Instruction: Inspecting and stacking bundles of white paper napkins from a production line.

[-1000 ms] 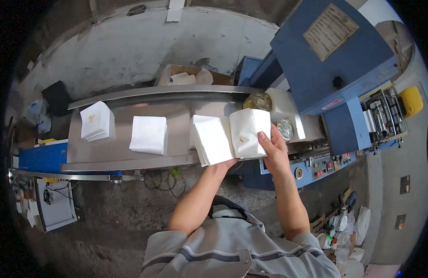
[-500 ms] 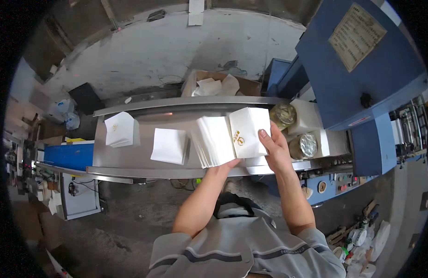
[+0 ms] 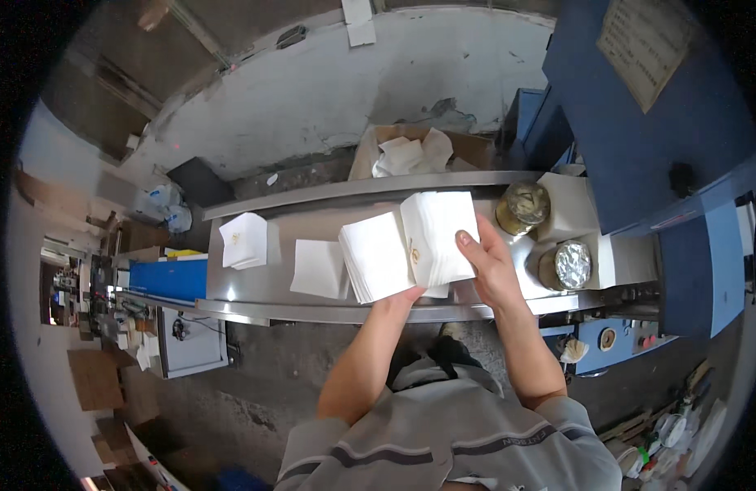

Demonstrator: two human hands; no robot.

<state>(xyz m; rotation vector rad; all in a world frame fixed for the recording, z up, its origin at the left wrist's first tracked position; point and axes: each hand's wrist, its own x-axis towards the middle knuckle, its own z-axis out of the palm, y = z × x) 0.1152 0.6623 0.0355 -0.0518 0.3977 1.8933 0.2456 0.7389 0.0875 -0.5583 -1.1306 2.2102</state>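
Observation:
A thick stack of white folded paper napkins is parted like a book above the steel table, with a small gold print showing near the fold. My left hand supports it from below; most of its fingers are hidden under the napkins. At the other side, my right hand grips the right-hand part, thumb on top. Left of my hands, a white napkin pile lies on the table. Farther left sits another pile with a gold print on top.
The steel table has raised rails along both long edges. Two round jars, one foil-topped, stand at its right end beside white blocks. A blue machine cabinet rises at right. Behind the table is a cardboard box holding crumpled paper.
The view has shifted, so the table appears farther right. The right-hand part of the stack now shows fanned edges and looks thicker, and its gold print is seen more edge-on.

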